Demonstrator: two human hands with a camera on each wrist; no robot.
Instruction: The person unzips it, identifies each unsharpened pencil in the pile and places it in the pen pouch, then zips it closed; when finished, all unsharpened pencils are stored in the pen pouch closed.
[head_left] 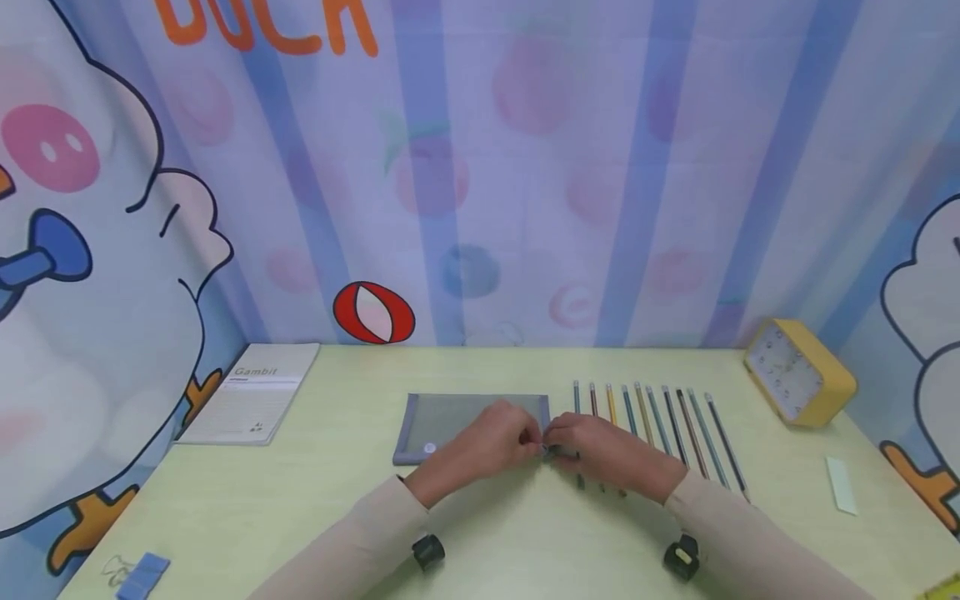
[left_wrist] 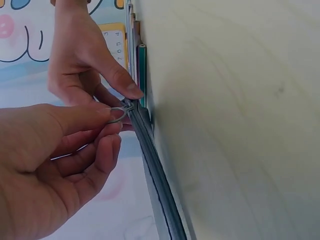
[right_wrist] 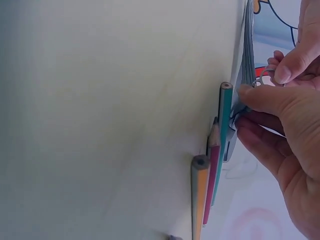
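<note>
A flat grey pouch (head_left: 438, 417) with a mesh face and darker borders lies on the table in the head view. My left hand (head_left: 487, 442) pinches a small ring-shaped zipper pull (left_wrist: 118, 115) at the pouch's right corner. Thumb and fingers of my right hand (head_left: 611, 450) grip that same corner, close against the left fingertips. Along the near edge runs the pouch's zipper (left_wrist: 157, 180); whether it is fully closed I cannot tell. Beside the right hand lie several pencils, among them a green pencil (right_wrist: 225, 107) and a yellow pencil (right_wrist: 201, 185), partly hidden by that hand.
A notebook (head_left: 247, 396) lies at the back left, and a yellow clock (head_left: 828, 383) stands at the back right. Below the clock is a pale green strip (head_left: 841, 485). Near the front left corner sits a blue binder clip (head_left: 144, 575). A printed curtain (head_left: 525, 208) borders the table's back.
</note>
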